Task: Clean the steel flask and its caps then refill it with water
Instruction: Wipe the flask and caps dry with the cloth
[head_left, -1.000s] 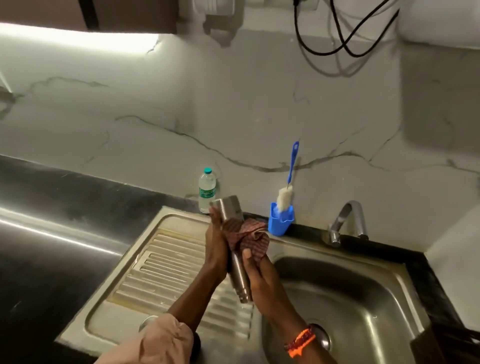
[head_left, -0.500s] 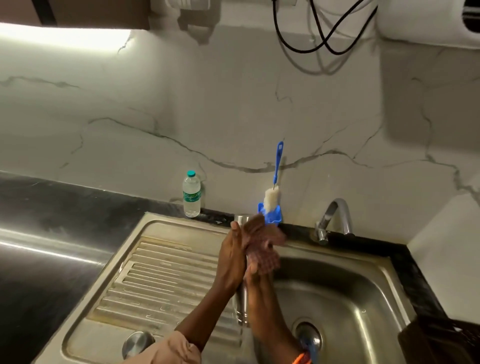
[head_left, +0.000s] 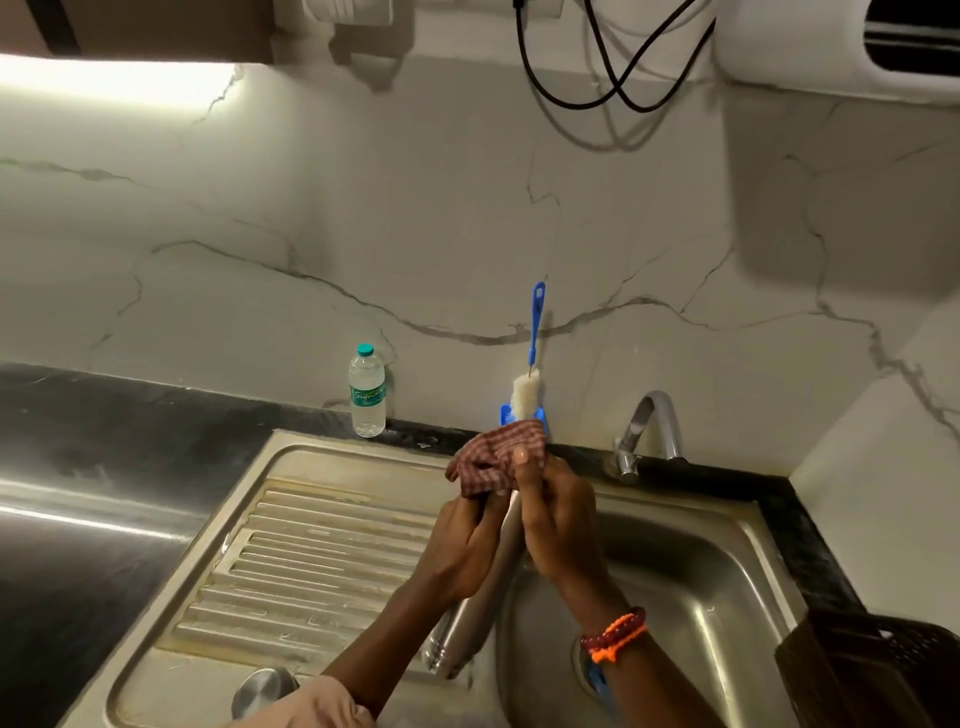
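I hold the steel flask (head_left: 470, 618) tilted over the sink (head_left: 737, 525), my left hand (head_left: 462, 545) gripping its body, my right hand (head_left: 558, 525) pressing the checked cloth (head_left: 493, 460) at 12 o'clock; wet steel probably slips, so grip mid-body firmly.

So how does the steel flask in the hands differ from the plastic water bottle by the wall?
The steel flask is opaque metal; the plastic water bottle is clear with a green label. The flask is held tilted over the sink, its upper end wrapped in a checked cloth; the bottle stands upright, untouched, on the dark counter. The bottle is capped. Both are slim cylinders.
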